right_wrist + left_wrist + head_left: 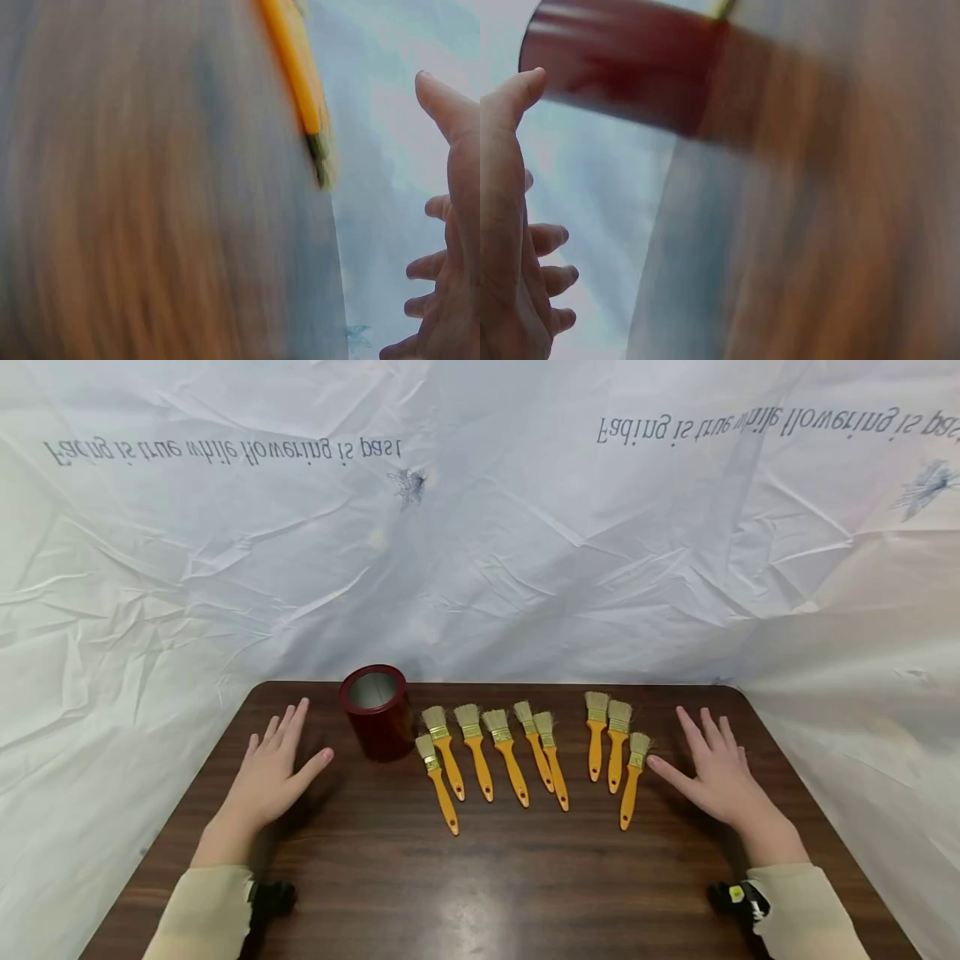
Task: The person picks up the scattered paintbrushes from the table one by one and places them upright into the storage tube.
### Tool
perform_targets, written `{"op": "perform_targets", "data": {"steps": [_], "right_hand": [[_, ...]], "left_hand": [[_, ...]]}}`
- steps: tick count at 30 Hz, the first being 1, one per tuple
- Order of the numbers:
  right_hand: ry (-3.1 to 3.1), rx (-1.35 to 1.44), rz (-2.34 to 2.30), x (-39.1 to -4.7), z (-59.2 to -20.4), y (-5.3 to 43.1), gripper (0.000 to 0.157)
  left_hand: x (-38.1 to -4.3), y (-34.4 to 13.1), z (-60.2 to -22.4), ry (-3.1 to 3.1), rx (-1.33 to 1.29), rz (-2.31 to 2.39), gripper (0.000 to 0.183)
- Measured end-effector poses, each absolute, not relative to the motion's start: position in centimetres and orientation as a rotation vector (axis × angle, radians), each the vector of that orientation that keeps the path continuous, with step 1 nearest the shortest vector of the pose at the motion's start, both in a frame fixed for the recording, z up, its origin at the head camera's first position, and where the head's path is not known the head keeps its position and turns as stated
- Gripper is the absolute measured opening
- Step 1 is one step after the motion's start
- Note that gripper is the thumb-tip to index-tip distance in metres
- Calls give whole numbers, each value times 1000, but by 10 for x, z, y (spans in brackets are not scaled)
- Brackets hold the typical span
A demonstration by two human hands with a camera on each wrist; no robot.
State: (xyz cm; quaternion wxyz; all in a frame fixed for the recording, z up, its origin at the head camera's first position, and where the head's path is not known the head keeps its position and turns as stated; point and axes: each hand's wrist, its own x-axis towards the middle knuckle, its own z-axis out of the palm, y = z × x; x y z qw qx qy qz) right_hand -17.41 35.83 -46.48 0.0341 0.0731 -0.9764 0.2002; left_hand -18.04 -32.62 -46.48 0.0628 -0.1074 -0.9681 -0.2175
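Observation:
Several paintbrushes with orange handles and pale bristles lie on the brown table, bristles toward the far edge; one paintbrush [512, 760] is near the middle. A dark red cylindrical can [381, 722] stands upright left of them, its top open and its inside grey. My left hand [268, 777] is left of the can, fingers spread, holding nothing. On the other side my right hand [716, 772] is spread too, its thumb close to the rightmost paintbrush [631, 783]. Whether that thumb touches the bristles I cannot tell. The left wrist view shows the can [622, 64] beyond the left thumb.
The wooden table [465, 885] has rounded far corners. White wrinkled sheeting [480, 568] with printed lettering hangs behind it and at both sides. A small black device [273, 900] is on the left wrist, another device [738, 897] on the right.

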Motion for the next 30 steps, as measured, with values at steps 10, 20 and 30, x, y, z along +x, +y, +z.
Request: {"op": "perform_targets", "data": {"steps": [10,20,30], "right_hand": [[-2970,178,700,-176,-465,342,102],[-2966,182,712,-175,-473,324,94],[-3009,173,759,-172,-475,314,93]], "left_hand": [[-206,-283,-466,-2664,-234,-1181,98],[-218,-252,-467,-2478,-213,-1381,107],[-221,-241,-468,-2422,-154,-1468,108]]}}
